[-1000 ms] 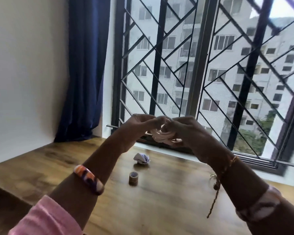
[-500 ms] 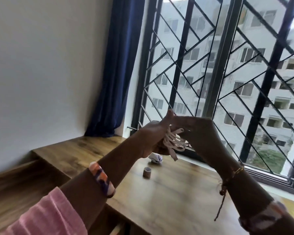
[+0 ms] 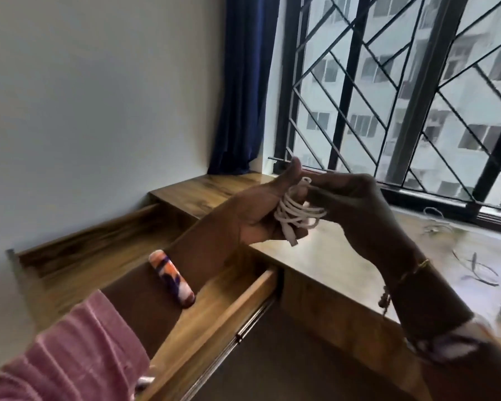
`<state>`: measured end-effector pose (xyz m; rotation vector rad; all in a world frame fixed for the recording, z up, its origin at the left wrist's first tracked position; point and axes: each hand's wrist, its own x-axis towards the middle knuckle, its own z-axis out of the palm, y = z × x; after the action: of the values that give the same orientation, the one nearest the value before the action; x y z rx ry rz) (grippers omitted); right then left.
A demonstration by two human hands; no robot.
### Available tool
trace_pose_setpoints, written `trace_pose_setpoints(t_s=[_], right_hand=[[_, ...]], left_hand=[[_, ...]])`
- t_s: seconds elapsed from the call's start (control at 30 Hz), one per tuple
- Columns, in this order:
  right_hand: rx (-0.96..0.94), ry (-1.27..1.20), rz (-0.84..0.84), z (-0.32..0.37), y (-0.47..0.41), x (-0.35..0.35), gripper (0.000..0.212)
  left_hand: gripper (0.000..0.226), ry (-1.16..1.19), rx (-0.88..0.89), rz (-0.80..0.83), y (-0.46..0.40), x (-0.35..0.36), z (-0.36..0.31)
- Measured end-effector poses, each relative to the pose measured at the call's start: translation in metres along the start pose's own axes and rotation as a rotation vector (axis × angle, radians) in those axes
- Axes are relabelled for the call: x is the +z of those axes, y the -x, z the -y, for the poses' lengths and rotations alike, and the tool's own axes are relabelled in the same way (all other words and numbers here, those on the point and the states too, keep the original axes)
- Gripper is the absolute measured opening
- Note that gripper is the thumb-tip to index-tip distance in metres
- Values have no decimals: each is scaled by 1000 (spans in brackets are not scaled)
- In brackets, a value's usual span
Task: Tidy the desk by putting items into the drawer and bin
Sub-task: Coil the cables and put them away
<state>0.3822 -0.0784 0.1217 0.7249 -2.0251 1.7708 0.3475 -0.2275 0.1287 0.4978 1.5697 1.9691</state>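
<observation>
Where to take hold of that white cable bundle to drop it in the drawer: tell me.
Pinch the white cable bundle across its wound middle, coming from the right hand side. The loops sit around the left hand fingers and the plug end dangles below, so a middle grip should keep the coil together.

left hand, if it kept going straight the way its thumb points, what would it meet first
Probably the window grille behind it. The left hand, with the white cable wound round it, aims its thumb up toward the window; depth is unclear, so nothing nearer shows.

Both hands, left (image 3: 261, 218) and right (image 3: 359, 206), grip a coiled white cable (image 3: 297, 214) above the open drawer (image 3: 214, 302)
</observation>
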Motion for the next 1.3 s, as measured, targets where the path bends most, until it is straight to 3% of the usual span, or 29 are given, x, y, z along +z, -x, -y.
trace_pose_setpoints(t_s=[0.1,0.27,0.4,0.5,0.57,0.63,0.77,0.87,1.1,1.3], right_hand=[[25,-129,-96,0,9,35,17],[239,-255,-206,-16,4,80,8],[434,-323,-222,-39,-3,124,13],[549,-310,-201,-64,-13,168,17],[618,-240,-144,-89,-13,205,20],[678,-195,-13,-114,-6,239,20],[928,-160,296,-163,4,294,13],[1028,44,449,-190,7,311,10],[1092,407,428,-213,20,305,18],[1100,437,377,-213,21,283,20]], left_hand=[[67,0,-20,-30,20,-17,11],[69,-91,-25,-249,48,-47,26],[29,-604,84,-572,75,-78,37],[21,-1045,139,-699,102,-108,49],[22,-1304,78,-761,118,-140,66],[21,-1414,-38,-765,132,-177,86],[13,-1432,-271,-563,147,-252,125],[20,-1451,-343,-411,139,-295,153],[22,-1511,-361,142,109,-334,201],[35,-1359,-427,463,97,-344,210]])
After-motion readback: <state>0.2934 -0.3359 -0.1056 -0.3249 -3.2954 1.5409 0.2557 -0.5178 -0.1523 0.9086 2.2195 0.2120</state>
